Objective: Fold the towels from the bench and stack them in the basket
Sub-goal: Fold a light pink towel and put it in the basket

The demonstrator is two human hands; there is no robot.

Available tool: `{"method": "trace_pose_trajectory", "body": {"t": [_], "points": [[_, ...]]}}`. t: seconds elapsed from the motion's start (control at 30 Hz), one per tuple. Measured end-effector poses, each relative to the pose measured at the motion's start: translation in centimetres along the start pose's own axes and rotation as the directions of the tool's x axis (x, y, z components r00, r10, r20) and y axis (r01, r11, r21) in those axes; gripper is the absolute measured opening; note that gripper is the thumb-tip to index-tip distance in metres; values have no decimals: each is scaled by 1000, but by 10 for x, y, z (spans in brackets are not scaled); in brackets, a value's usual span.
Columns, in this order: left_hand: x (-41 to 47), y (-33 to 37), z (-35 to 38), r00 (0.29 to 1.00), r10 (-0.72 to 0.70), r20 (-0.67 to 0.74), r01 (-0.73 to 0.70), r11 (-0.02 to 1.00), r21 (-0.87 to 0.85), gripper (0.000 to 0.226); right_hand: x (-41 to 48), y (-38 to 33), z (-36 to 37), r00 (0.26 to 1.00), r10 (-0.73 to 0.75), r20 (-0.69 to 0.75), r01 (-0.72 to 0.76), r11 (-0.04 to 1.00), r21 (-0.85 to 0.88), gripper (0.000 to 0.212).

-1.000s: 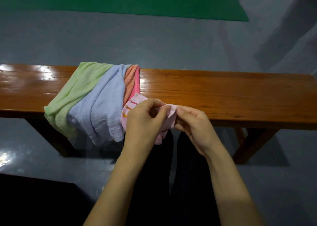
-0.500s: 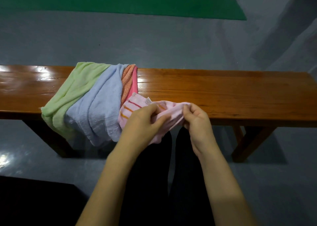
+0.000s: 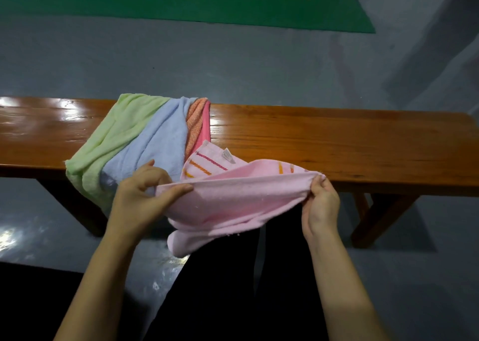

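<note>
Hands are now spreading apart, pulling the bunched pink towel [image 3: 233,200] open into a wide span. Left hand [image 3: 141,194] is pinching the towel's near-left edge between thumb and fingers; right hand [image 3: 320,203] is gripping the right end, fingers curled round the hem. Towel is hanging in the air in front of the bench [image 3: 337,143], far striped corner with its label lying on the bench top, lower part sagging toward the person's dark trousers. To do this well, likely keep the top edge taut and level, find true corners before folding, avoid dragging the pile. Behind, green towel [image 3: 114,136], blue towel [image 3: 160,143], orange towel [image 3: 195,118] and darker pink towel [image 3: 204,131] are lying draped over the bench. Basket is not in view. Towel's far edge is partly hidden by its own fold; right fingertips are buried in cloth.
</note>
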State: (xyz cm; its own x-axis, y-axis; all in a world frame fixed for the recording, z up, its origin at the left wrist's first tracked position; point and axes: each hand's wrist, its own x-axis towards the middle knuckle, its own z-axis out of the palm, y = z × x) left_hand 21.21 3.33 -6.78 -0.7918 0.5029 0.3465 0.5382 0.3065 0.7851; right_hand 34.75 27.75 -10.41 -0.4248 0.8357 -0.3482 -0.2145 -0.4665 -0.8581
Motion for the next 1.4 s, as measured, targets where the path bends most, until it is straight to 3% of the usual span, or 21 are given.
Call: {"method": "trace_pose_trajectory", "body": {"t": [0.17,0.27,0.37,0.47,0.6,0.67,0.77,0.83,0.97,1.13,1.23,1.33,1.4], "points": [[-2,15,-18,997,-56,-47,48,985,-167,51,2,12,-8,997,-41,-64,35,995,-91,31],[3,10,-32,994,63,85,-76,984,163,42,6,11,-8,994,-86,-63,80,992,-97,30],[7,-1,-43,959,157,235,-248,866,433,45,6,6,-6,993,-102,-55,99,994,-52,30],[9,-9,-52,935,196,295,-336,756,562,53,7,2,-6,993,-110,-50,108,994,-32,29],[11,-9,-52,942,173,287,-324,684,653,28,8,3,-7,989,-137,-52,134,990,-51,28],[12,-8,-48,952,132,277,-293,660,691,30,8,4,-7,988,-149,-43,146,987,-66,27],[14,-9,-46,936,193,293,-349,609,712,24,8,3,-5,986,-163,-27,161,984,-78,26],[15,-10,-45,934,204,293,-354,635,687,33,8,3,-4,984,-177,-19,175,981,-79,27],[14,-6,-44,974,135,179,-219,749,626,7,8,0,-4,980,-200,-9,199,978,-57,27],[22,7,-41,984,82,156,-153,835,528,14,7,-14,1,982,-188,-10,188,982,-8,30],[24,9,-38,992,-95,79,77,976,202,11,6,-24,6,978,-209,4,209,978,29,31],[28,9,-36,970,-244,-8,235,941,-243,14,5,-36,21,968,-249,26,247,967,64,32],[36,11,-35,966,-251,-63,224,932,-286,15,6,-50,35,958,-284,45,280,957,81,32]]}}
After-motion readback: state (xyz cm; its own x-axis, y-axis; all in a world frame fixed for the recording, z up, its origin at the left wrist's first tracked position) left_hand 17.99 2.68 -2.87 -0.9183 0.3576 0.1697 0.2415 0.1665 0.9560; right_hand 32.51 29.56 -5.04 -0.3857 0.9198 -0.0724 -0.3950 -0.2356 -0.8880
